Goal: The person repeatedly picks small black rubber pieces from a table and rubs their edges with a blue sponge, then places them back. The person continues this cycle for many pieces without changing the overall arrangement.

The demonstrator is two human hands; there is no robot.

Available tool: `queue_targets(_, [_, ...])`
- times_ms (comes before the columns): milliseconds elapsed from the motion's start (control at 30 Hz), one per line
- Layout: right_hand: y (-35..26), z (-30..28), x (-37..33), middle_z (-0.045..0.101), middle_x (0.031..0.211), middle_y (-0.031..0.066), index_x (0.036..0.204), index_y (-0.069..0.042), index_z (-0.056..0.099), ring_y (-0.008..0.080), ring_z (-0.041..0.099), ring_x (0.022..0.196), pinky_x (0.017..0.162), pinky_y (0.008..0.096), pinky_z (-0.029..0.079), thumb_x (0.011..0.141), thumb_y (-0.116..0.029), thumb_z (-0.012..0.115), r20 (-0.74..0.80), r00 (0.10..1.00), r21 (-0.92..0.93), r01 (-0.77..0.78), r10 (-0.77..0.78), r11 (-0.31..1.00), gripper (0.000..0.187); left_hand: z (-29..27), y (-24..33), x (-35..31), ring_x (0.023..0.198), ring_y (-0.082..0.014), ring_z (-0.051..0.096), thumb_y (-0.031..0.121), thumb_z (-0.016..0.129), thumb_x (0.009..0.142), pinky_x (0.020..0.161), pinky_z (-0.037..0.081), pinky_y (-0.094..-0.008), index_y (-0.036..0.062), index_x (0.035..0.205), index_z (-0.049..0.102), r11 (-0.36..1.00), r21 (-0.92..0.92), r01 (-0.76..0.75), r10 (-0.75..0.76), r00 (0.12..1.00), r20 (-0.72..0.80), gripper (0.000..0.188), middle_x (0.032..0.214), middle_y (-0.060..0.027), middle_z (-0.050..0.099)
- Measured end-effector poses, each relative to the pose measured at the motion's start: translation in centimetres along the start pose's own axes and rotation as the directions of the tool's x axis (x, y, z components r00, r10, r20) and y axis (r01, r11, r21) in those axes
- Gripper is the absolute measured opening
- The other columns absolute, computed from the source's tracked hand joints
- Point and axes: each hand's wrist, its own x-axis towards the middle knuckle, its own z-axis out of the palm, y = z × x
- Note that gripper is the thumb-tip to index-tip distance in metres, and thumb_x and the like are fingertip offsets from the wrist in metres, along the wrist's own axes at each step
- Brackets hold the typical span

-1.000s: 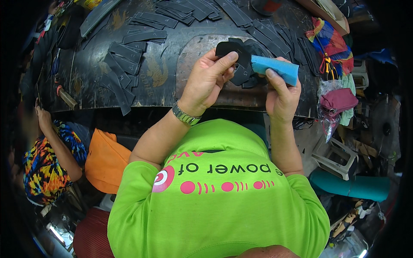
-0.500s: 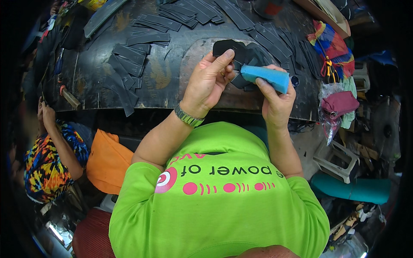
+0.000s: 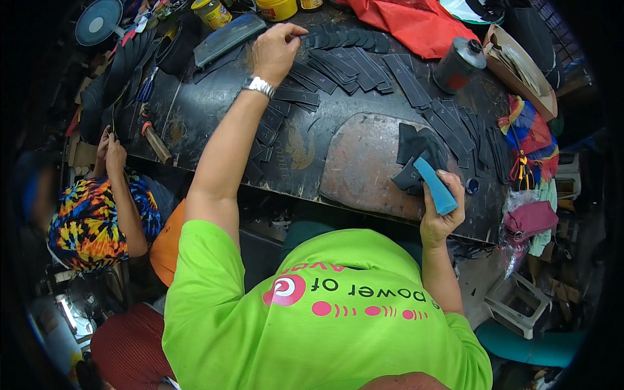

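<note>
My left hand [image 3: 278, 51] reaches to the far side of the table, its fingers close together at the left end of a row of overlapping dark curved pieces [image 3: 351, 40]. Whether a piece sits between those fingertips, I cannot make out. In my right hand [image 3: 445, 211] is a blue sponge [image 3: 435, 186], gripped upright and tilted at the near right. Just beyond the sponge lies a loose pile of black cut pieces [image 3: 416, 144], partly on a worn brown board [image 3: 361, 166].
Black strips [image 3: 354, 68] lie in fanned bundles across the dark table [image 3: 214, 104]. A metal can [image 3: 459, 65], a red cloth [image 3: 416, 29] and a small round cap [image 3: 472, 186] are on the right. A hammer [image 3: 156, 140] lies near a co-worker's hands [image 3: 114, 153] at left.
My left hand has moved from beside the sponge to the far left with the black piece it held. My right hand still grips the sponge, now more upright. The view has shifted.
</note>
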Motion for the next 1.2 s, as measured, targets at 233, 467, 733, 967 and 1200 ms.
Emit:
queue_targets(233, [0.2, 0.0, 0.1, 0.063, 0.097, 0.0101, 0.105, 0.0, 0.062, 0.0197, 0.058, 0.088, 0.082, 0.0291, 0.044, 0.075, 0.009, 0.071, -0.009, 0.997, 0.035, -0.073, 0.073, 0.997, 0.032, 4.6, -3.4, 2.0, 0.085, -0.023, 0.064, 0.017, 0.065, 0.078, 0.074, 0.048, -0.039, 0.0218, 0.087, 0.074, 0.98, 0.179, -0.088, 0.098, 0.994, -0.052, 0.013, 0.087, -0.0002, 0.069])
queue_targets(467, [0.2, -0.2, 0.1, 0.063, 0.099, 0.0106, 0.106, 0.0, 0.062, 0.0198, 0.058, 0.09, 0.083, 0.0293, 0.045, 0.075, 0.007, 0.072, 0.016, 0.997, 0.007, -0.078, 0.078, 0.997, 0.033, 6.9, -5.5, 2.2, 0.085, -0.0198, 0.063, 0.02, 0.065, 0.079, 0.076, 0.044, -0.0383, 0.0245, 0.083, 0.073, 0.905, 0.362, -0.225, 0.24, 0.971, 0.005, 0.01, 0.087, 0.0041, 0.068])
queue_targets(733, [0.9, -0.4, -0.7, 0.063, 0.103, 0.0096, 0.108, 0.001, 0.061, 0.0198, 0.058, 0.097, 0.09, 0.031, 0.044, 0.077, 0.007, 0.071, -0.024, 0.989, -0.012, -0.144, 0.143, 0.99, 0.033, 5.2, -7.2, 2.9, 0.079, -0.0298, 0.065, 0.012, 0.053, 0.078, 0.068, 0.049, -0.0399, 0.0128, 0.082, 0.072, 0.945, 0.11, -0.307, 0.269, 0.925, 0.27, 0.02, 0.08, -0.0087, 0.069])
queue_targets(967, [1.9, -0.8, -0.9, 0.061, 0.112, 0.0132, 0.114, 0.005, 0.058, 0.0198, 0.059, 0.101, 0.092, 0.0299, 0.05, 0.08, 0.012, 0.066, -0.041, 0.977, 0.273, -0.19, 0.209, 0.943, 0.035, -5.2, -4.8, 3.0, 0.08, -0.0237, 0.068, 0.006, 0.065, 0.078, 0.074, 0.053, -0.0345, 0.0065, 0.096, 0.071, 0.984, -0.037, -0.172, 0.171, 0.879, 0.445, 0.02, 0.087, -0.0127, 0.071])
queue_targets(1200, [2.3, -1.2, -0.7, 0.06, 0.112, 0.0154, 0.116, 0.005, 0.056, 0.0209, 0.062, 0.095, 0.086, 0.0304, 0.054, 0.084, 0.01, 0.063, -0.019, 0.979, 0.353, -0.185, 0.205, 0.917, 0.033, -11.9, -0.6, -6.1, 0.076, -0.0147, 0.065, 0.009, 0.066, 0.083, 0.07, 0.051, -0.028, 0.0058, 0.093, 0.071, 0.998, -0.009, 0.058, -0.054, 0.964, 0.26, 0.012, 0.084, -0.0058, 0.07])
